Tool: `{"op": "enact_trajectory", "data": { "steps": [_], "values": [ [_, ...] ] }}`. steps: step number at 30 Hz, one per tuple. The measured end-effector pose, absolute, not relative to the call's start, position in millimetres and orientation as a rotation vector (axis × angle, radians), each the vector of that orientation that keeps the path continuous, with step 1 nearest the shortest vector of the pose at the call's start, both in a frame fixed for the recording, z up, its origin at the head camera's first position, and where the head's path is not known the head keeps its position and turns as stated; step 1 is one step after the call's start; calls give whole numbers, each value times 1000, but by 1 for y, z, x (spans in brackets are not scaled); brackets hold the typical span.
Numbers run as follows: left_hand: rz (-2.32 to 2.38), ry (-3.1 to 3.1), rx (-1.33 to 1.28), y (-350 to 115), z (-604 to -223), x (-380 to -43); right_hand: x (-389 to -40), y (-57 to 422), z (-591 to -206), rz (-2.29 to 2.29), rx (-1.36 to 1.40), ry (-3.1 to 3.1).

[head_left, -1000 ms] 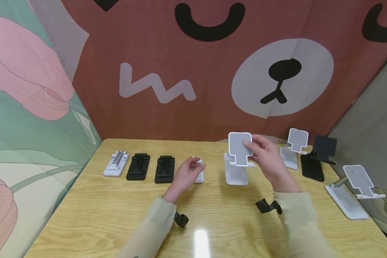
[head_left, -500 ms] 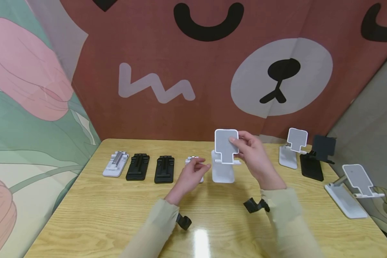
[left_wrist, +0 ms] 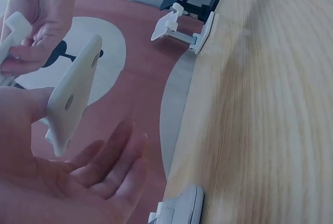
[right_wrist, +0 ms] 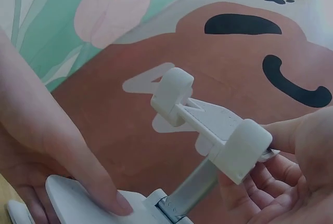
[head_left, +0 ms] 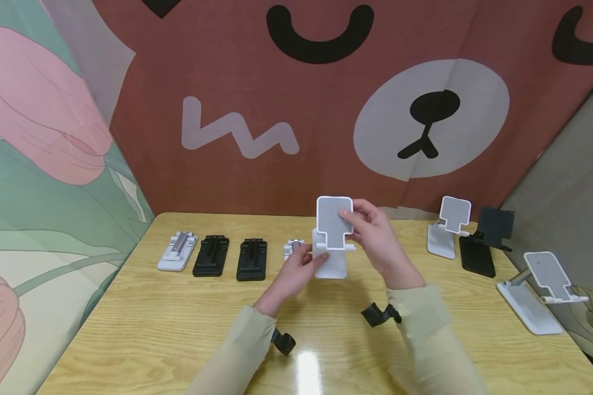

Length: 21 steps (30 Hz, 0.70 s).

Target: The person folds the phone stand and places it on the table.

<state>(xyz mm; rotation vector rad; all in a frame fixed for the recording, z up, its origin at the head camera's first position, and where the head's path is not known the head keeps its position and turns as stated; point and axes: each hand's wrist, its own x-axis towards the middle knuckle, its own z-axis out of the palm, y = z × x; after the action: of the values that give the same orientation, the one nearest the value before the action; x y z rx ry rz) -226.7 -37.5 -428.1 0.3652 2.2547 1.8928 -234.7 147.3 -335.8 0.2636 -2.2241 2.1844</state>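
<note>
An unfolded white phone stand with a grey pad is held up over the table. My right hand pinches its upper plate at the right edge, thumb on the pad and fingers behind. My left hand is at the stand's base, the thumb lying against the plate's upper face. In the left wrist view its other fingers stretch out below the base, apart from it. A metal arm links base and upper plate. A folded white stand lies partly hidden behind my left hand.
Further left on the wooden table lie two folded black stands and a folded white one. At the right stand two unfolded white stands and a black one. A printed cloth hangs behind.
My right hand has carried the unfolded white phone stand leftward. My left hand has shifted slightly right from over the folded white stand, and its thumb now meets the held stand's base.
</note>
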Motion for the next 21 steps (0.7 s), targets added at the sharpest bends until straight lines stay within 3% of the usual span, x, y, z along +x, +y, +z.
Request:
{"op": "enact_trajectory", "data": {
  "steps": [13, 21],
  "values": [
    [1984, 2222, 412, -35, -430, -224, -234, 136, -340, 2191, 230, -2265],
    [2025, 2214, 391, -39, -428, -225, -235, 138, -341, 1900, 390, -2448]
  ]
}}
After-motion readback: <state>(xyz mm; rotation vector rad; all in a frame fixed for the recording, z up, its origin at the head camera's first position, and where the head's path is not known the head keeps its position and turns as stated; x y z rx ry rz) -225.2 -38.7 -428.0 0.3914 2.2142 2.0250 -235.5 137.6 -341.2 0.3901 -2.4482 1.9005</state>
